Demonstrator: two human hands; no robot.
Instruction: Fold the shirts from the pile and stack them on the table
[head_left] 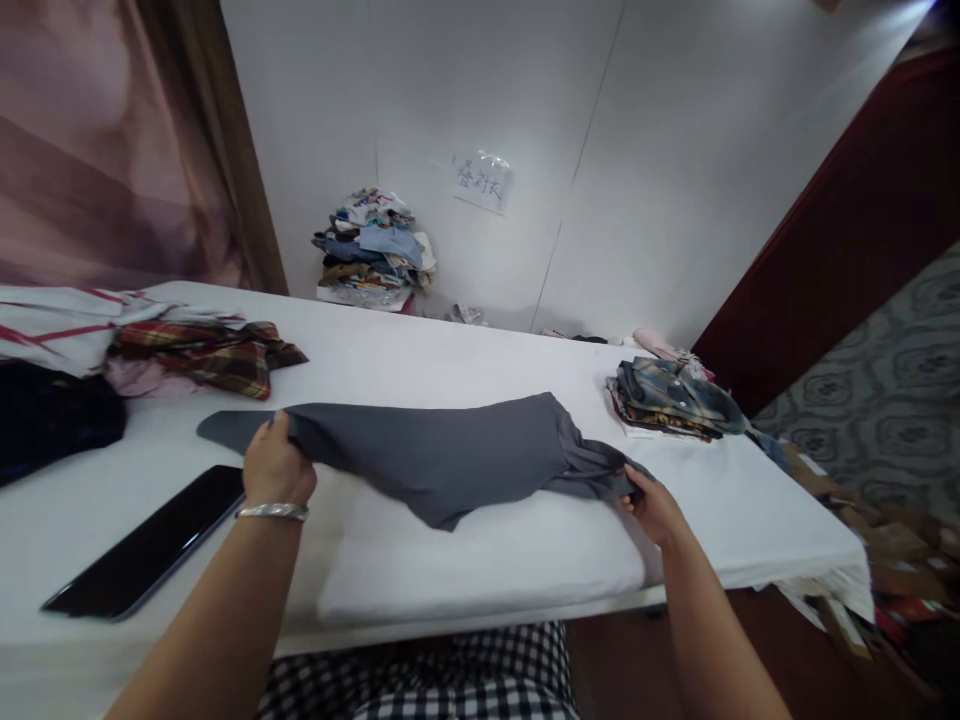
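Note:
A dark grey shirt [480, 450] is stretched sideways between my two hands, over the white-covered table. My left hand [277, 465], with a silver bracelet at the wrist, is closed on the shirt's left end; a flap of cloth lies beyond it to the left. At the other end, my right hand [651, 505] pinches the bunched cloth, the fingers closed. The shirt's lower edge hangs to a point near the middle. Just left of my left wrist lies a black tablet-like slab [157, 545].
Loose clothes, including a plaid shirt [206, 350], lie at the left. A tall pile of clothes [375, 250] stands against the wall. Folded shirts [667, 398] are stacked at the right. A paper sign [484, 182] hangs on the wall. Boxes [892, 540] sit beyond the table's right edge.

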